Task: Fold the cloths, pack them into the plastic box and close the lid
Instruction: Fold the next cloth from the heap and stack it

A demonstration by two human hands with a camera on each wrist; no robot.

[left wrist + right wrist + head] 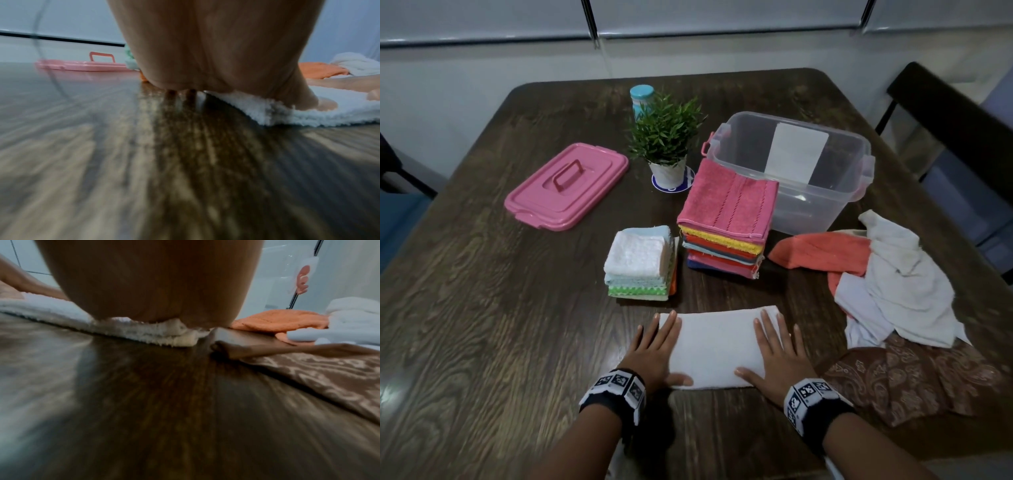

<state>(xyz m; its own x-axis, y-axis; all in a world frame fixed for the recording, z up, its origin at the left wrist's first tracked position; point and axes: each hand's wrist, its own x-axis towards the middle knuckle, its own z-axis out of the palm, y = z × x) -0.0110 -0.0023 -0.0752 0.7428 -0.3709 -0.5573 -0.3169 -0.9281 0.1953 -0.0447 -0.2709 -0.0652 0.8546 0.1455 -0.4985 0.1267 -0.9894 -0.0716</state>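
A white cloth (717,346), folded into a long band, lies on the table near the front edge. My left hand (655,349) presses flat on its left end and my right hand (777,356) presses flat on its right end, fingers straight. The wrist views show each palm (205,48) (148,280) resting on the cloth's edge (257,110) (156,335). Behind stand two stacks of folded cloths: a small pale one (640,263) and a taller coloured one (729,219). The clear plastic box (801,171) stands open at the back right. Its pink lid (566,185) lies at the left.
Unfolded cloths sit at the right: an orange one (825,253), a white heap (904,284) and a brown patterned one (914,380). A potted plant (666,137) and a blue-capped bottle (642,99) stand at the back middle. A dark chair (955,116) is beyond the table's right edge.
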